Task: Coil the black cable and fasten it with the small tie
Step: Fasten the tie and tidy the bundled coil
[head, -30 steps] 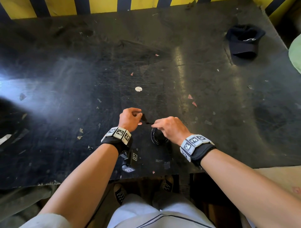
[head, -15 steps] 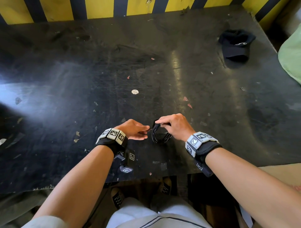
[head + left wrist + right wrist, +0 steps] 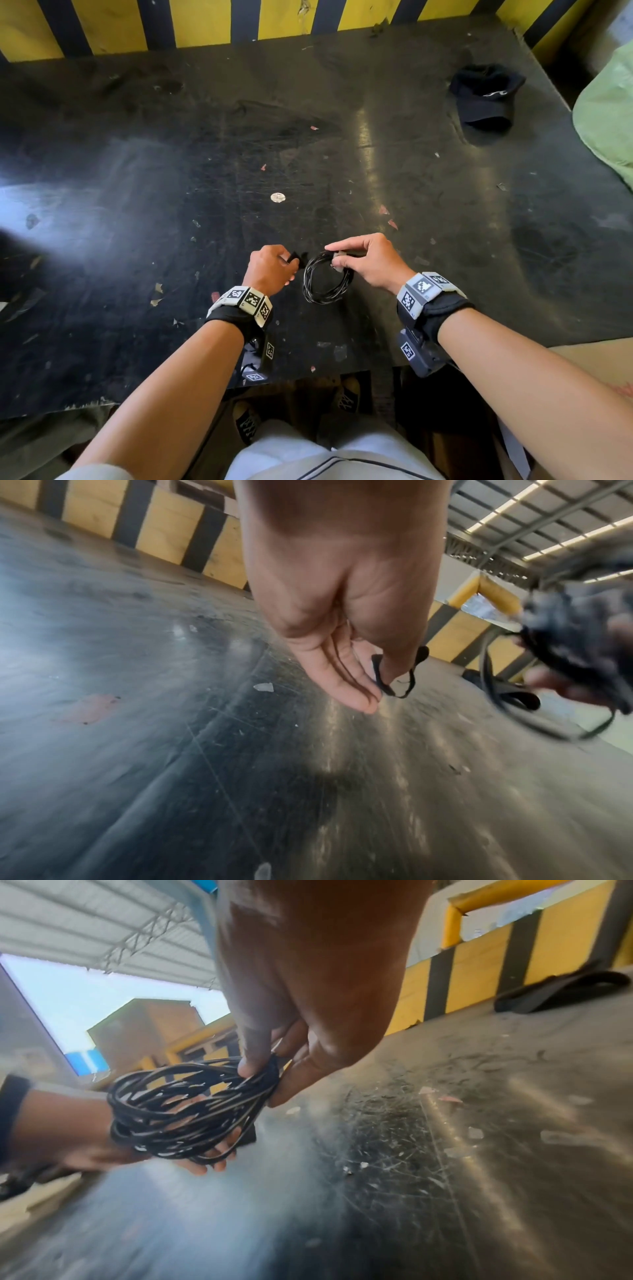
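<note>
The coiled black cable is hanging in a round bundle just above the near edge of the table, the right hand pinching its top between thumb and fingers; the left hand, just beside it, is pinching the small black tie, which is not touching the coil. The tabletop is lying dark, scratched and flecked with debris, a black cap sitting at its far right corner before a yellow-and-black striped barrier; only the wrist views are showing the corrugated roof overhead.
</note>
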`<control>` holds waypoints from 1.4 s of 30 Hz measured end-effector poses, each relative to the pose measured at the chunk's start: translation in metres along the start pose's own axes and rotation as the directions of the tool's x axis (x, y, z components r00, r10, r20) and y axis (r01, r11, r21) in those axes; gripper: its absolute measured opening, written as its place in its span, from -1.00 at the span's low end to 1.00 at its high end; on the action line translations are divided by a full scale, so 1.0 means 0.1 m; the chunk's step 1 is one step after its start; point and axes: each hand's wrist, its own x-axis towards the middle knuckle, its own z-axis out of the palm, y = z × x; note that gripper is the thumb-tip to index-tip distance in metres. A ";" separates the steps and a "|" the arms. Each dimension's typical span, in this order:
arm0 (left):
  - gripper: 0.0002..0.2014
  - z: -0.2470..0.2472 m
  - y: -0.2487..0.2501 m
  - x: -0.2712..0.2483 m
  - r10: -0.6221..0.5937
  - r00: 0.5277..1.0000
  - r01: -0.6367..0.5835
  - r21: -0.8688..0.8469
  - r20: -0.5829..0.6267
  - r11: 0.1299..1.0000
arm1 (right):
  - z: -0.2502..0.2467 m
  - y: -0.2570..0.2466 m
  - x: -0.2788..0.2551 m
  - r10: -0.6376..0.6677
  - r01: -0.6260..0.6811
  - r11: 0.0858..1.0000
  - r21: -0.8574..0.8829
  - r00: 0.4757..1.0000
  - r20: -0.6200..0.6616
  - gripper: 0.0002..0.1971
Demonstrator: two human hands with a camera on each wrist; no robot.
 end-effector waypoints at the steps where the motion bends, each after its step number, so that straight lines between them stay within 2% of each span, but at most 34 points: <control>1: -0.85 0.01 0.01 -0.02 0.028 1.000 -0.028 0.043 0.006 0.999 | 0.01 -0.01 0.02 -0.004 0.005 0.999 0.052 1.000 -0.020 -0.72; 3: -0.91 0.03 0.02 -0.05 0.078 0.997 -0.080 0.131 0.015 0.988 | 0.03 -0.03 0.06 -0.009 0.017 0.991 0.133 0.998 -0.064 -0.73; 6: -0.73 0.05 0.01 -0.09 0.151 0.988 -0.154 0.230 0.033 0.961 | 0.07 -0.08 0.08 0.035 -0.012 0.968 0.251 0.995 -0.091 -0.73; 7: -0.74 0.05 0.01 -0.10 0.174 0.984 -0.179 0.246 0.043 0.953 | 0.08 -0.09 0.08 0.055 -0.027 0.961 0.274 0.994 -0.096 -0.73; 10: -0.88 0.05 0.00 -0.13 0.219 0.973 -0.229 0.245 0.069 0.942 | 0.12 -0.04 0.10 0.084 -0.045 0.967 0.251 0.985 -0.148 -0.73; 13: -0.82 0.04 -0.02 -0.13 0.222 0.975 -0.224 0.201 0.033 0.954 | 0.17 0.04 0.12 0.096 -0.063 0.985 0.159 0.973 -0.212 -0.74; 16: -0.93 0.03 -0.04 -0.12 0.183 0.982 -0.185 0.059 0.036 0.981 | 0.17 0.09 0.11 0.126 -0.094 0.986 0.140 0.962 -0.241 -0.74; 23: -0.84 0.02 -0.01 -0.13 0.098 0.994 -0.082 -0.252 0.050 0.964 | 0.14 0.13 0.09 0.148 -0.149 0.989 0.020 0.946 -0.290 -0.75; 27: -0.87 0.03 -0.01 -0.11 0.085 0.989 -0.037 -0.355 0.122 0.934 | 0.13 0.16 0.09 0.154 -0.179 0.983 -0.049 0.932 -0.328 -0.78; 33: -0.86 0.03 0.00 -0.09 0.040 0.968 0.108 -0.551 0.249 0.827 | 0.15 0.11 0.08 0.143 -0.181 0.980 -0.079 0.924 -0.354 -0.79; 37: -0.86 0.03 0.00 -0.08 -0.042 0.937 0.275 -0.658 0.347 0.701 | 0.17 0.11 0.06 0.117 -0.163 0.982 -0.093 0.918 -0.379 -0.80; 39: -0.86 0.02 0.01 -0.07 -0.066 0.913 0.348 -0.684 0.402 0.641 | 0.18 0.09 0.05 0.098 -0.150 0.983 -0.107 0.917 -0.388 -0.80; 42: -0.81 0.00 0.04 -0.08 -0.075 0.892 0.397 -0.691 0.447 0.604 | 0.20 0.07 0.05 0.081 -0.143 0.981 -0.129 0.914 -0.397 -0.80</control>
